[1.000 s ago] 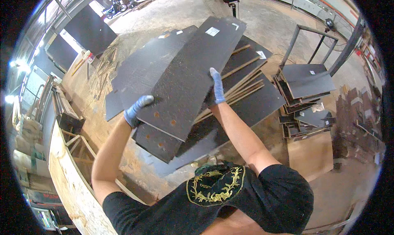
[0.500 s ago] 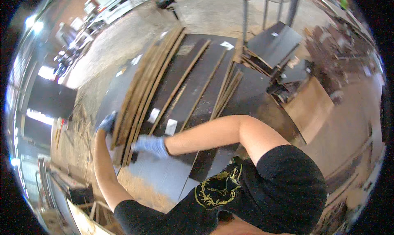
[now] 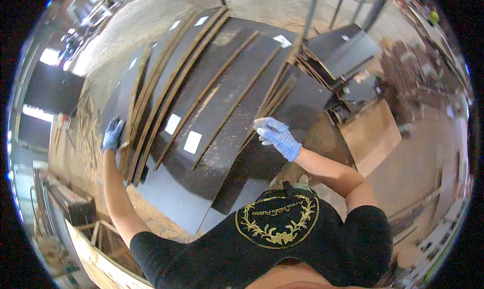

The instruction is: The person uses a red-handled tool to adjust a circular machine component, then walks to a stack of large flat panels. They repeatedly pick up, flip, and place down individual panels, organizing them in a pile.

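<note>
Both hands wear blue gloves. My left hand (image 3: pixel 113 134) lies at the left side of a group of long wooden strips (image 3: pixel 169 95), near their lower ends; its fingers are stretched out. To the right, my right hand (image 3: pixel 278 137) is over the dark board (image 3: pixel 214 112), fingers slightly apart with nothing visible in them. Closest to it is a bundle of thin strips (image 3: pixel 276 105). Two single strips lie apart on the board, one of them a slender strip (image 3: pixel 237 107). A white paper label (image 3: pixel 192 142) sits between strips.
A metal frame (image 3: pixel 308 14) stands beyond the boards at the back right. Brown panels (image 3: pixel 375 132) lie at right, with a heap of scrap wood (image 3: pixel 408 77) behind. A wooden crate (image 3: pixel 103 256) is at the lower left. Far off at the upper right is a person in bright yellow-green (image 3: pixel 433 17).
My right hand has moved right, away from the left group of strips. Those strips are now more spread out, with wider gaps. My left hand stays at their left side.
</note>
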A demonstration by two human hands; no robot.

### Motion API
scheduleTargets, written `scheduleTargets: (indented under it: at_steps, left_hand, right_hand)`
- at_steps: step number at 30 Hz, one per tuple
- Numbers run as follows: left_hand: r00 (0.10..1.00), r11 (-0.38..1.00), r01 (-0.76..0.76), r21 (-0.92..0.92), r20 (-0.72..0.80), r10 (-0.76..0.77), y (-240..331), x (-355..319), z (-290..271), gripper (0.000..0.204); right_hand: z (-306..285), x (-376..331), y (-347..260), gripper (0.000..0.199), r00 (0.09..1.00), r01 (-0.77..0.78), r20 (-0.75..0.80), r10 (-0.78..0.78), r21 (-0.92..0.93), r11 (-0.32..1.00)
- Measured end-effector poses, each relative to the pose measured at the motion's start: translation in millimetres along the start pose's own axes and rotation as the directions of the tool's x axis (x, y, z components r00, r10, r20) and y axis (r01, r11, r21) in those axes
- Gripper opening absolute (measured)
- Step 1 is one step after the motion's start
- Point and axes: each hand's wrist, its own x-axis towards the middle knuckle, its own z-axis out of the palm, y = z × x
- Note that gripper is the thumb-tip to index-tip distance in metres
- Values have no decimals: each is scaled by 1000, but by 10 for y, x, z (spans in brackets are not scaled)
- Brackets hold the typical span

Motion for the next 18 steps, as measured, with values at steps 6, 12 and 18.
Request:
scheduleTargets:
  at_steps: [6, 12, 18]
  left_hand:
    - [1000, 996, -9, 85, 14, 7, -48, 11, -8, 67]
    - [998, 985, -51, 163, 32, 46, -4, -14, -61, 63]
    - [993, 945, -114, 306, 22, 112, 227, -114, -16, 71]
  right_hand:
    - [978, 789, -630, 65, 788, 502, 357, -501, -844, 189]
    - [1895, 2072, -807, 90, 672, 568, 654, -348, -757, -325]
    - [2217, 3123, -1065, 64, 717, 522, 381, -584, -848, 88]
